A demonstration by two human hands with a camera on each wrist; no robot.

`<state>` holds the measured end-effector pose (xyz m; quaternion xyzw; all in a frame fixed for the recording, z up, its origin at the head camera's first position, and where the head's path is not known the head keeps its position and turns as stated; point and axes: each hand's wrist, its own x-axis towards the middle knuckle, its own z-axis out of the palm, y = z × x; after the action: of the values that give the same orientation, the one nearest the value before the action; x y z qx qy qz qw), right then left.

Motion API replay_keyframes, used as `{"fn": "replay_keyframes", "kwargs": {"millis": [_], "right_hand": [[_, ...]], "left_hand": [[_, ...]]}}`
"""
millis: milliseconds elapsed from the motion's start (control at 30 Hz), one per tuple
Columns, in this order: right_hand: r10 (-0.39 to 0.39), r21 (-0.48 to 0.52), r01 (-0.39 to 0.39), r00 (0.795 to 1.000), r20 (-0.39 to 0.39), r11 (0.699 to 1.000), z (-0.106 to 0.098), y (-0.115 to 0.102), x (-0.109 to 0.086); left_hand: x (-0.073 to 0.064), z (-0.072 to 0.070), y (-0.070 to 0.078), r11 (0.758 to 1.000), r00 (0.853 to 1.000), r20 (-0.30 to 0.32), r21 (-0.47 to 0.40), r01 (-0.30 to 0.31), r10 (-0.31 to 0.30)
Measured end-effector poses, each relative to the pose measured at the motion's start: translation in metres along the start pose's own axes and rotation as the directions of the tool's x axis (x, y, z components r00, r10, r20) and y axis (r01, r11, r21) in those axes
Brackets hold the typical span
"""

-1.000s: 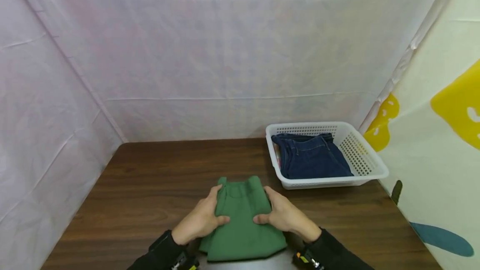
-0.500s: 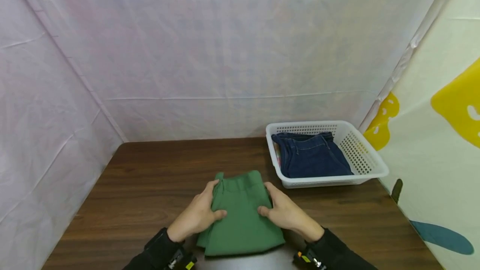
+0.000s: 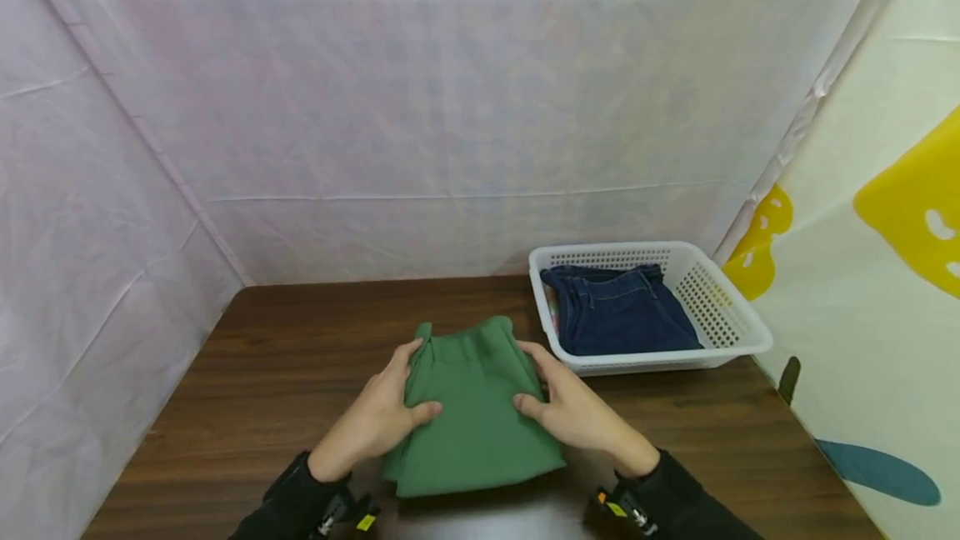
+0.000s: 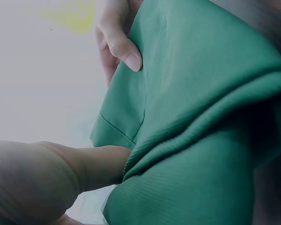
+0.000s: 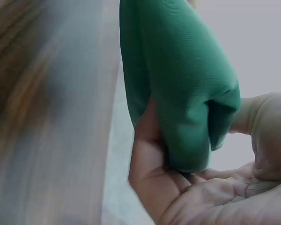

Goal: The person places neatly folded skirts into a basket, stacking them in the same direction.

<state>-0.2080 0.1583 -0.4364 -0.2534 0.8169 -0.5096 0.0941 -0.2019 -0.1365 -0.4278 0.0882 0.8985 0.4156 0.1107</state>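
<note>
Folded green pants (image 3: pixel 472 407), waistband away from me, are held up close over the table between both hands. My left hand (image 3: pixel 378 415) grips their left side, thumb on top and fingers underneath. On the opposite side my right hand (image 3: pixel 573 407) holds them the same way. In the left wrist view the left thumb (image 4: pixel 103 164) presses into the layered folds, and the right hand (image 4: pixel 117 42) shows at the far side. The right wrist view has the fingers (image 5: pixel 152 164) curled under the thick folded edge of the pants (image 5: pixel 187 93).
A white perforated basket (image 3: pixel 731 319) stands at the back right of the brown wooden table (image 3: pixel 285 373), with folded dark blue jeans (image 3: pixel 630 315) inside. White cloth (image 3: pixel 450 107) hangs behind the table, and a patterned sheet (image 3: pixel 847 273) hangs on the right.
Both hands have raised the green pants and moved them away from me and slightly left. Their waistband end now sits higher in the head view. The basket has stayed put.
</note>
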Motion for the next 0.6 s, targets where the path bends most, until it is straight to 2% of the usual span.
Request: {"fn": "replay_keyframes", "kwargs": {"millis": [233,400,600], "right_hand": [[-0.016,0.125,0.015,1.000,0.004,0.992,-0.011,-0.008,0.003],[-0.027,0.126,0.029,0.999,-0.021,0.992,-0.023,-0.015,0.004],[-0.054,0.104,0.063,0.995,-0.083,0.993,-0.041,-0.019,0.006]], "left_hand": [[-0.002,-0.008,0.011,0.999,0.998,-0.051,-0.011,-0.033,0.033],[0.000,-0.010,0.021,0.997,0.993,-0.098,-0.023,-0.069,0.066],[0.005,-0.012,0.034,0.985,0.976,-0.155,-0.048,-0.164,0.155]]}}
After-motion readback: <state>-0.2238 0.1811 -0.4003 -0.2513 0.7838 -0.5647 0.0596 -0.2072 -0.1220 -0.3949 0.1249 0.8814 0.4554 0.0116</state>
